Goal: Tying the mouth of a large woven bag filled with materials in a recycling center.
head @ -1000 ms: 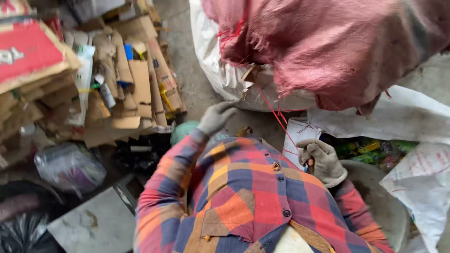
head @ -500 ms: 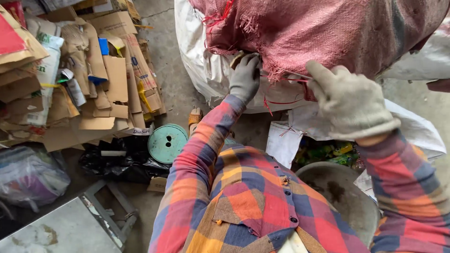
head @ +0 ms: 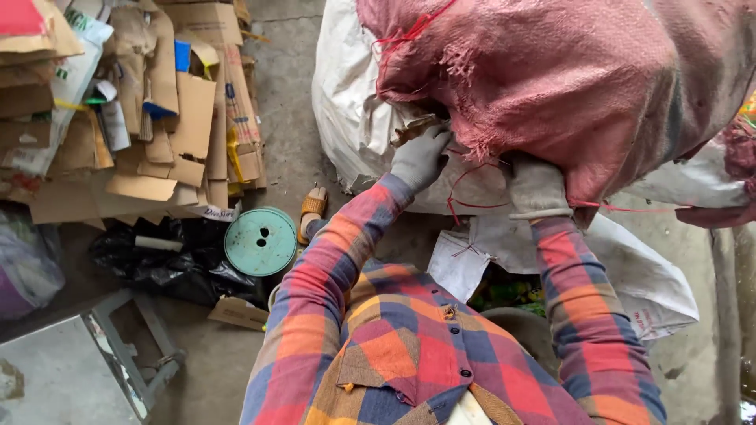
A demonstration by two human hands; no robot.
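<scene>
A big red woven sack (head: 598,86) with a frayed edge and red string fills the upper right and rests over a white sack (head: 346,102). My left hand (head: 420,157), in a grey glove, grips the red sack's frayed edge beside a scrap of brown card. My right hand (head: 537,187), also gloved, holds the sack's lower edge with its fingertips hidden under the fabric. Both plaid sleeves reach up from my chest at the bottom of the view.
A heap of flattened cardboard (head: 150,110) lies at the left. Below it sit a black plastic bag (head: 157,256) and a round teal spool (head: 261,241). A sandalled foot (head: 313,212) stands on the concrete. A grey metal frame (head: 134,354) is lower left, and white sacks (head: 630,267) lie under my right arm.
Both hands rose from in front of my chest to the red sack. The right hand, open half a second ago, is now tucked under the sack's edge.
</scene>
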